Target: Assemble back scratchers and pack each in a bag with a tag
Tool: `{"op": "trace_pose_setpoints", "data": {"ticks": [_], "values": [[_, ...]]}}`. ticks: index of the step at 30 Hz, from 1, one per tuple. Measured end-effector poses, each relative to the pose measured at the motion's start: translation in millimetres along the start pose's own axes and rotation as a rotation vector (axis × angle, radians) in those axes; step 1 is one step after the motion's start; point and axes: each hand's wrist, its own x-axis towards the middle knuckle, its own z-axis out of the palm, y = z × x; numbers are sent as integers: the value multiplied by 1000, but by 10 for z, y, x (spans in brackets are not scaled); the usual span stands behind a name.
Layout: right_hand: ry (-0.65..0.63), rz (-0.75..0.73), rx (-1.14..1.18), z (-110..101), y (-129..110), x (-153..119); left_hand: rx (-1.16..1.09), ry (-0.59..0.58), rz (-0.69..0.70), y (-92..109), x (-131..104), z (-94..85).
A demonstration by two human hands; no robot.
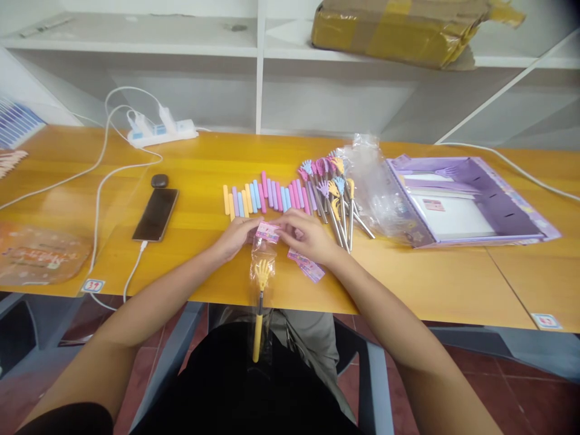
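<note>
Two hands at work over a wooden surface, left to right. Far left: blue-and-white striped item, cut off by frame edge; pale pink pieces just below it; orange-tinted plastic pouch lying flat near the front edge. Number label on that edge, reads 39. White power strip at the back, plugs in. Dark phone face up, cable in its lower end; small black object just behind it.

Left hand: narrow pinch at left side of a pink card. Under the card hangs a clear sleeve, yellow hand-shaped scratcher inside, hand end up, handle down past the surface's front edge, before the black shirt. Beyond the hands: uneven row of colored sticks, yellow, blue, purple, pink.

Right hand: fingers curled, narrow, holding card's right side. More pink cards partly under right wrist. Just right of the row: pile of scratchers, mixed colors, metal shafts, overlapping. Clear plastic bag beside them, crumpled, against a purple box, open top, papers inside. Taped carton on shelf above. Another label at right front edge, too blurred to read.
</note>
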Motion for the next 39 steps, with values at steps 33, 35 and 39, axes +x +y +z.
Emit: {"op": "trace_pose_setpoints", "data": {"ticks": [33, 35, 39], "values": [[-82, -126, -413, 22, 31, -55, -260, 120, 3, 24, 8, 38], [-88, -151, -480, 16, 32, -56, -261, 122, 4, 39, 2, 53], [-107, -162, -526, 13, 12, -56, -261, 127, 31, 50, -6, 77]]}}
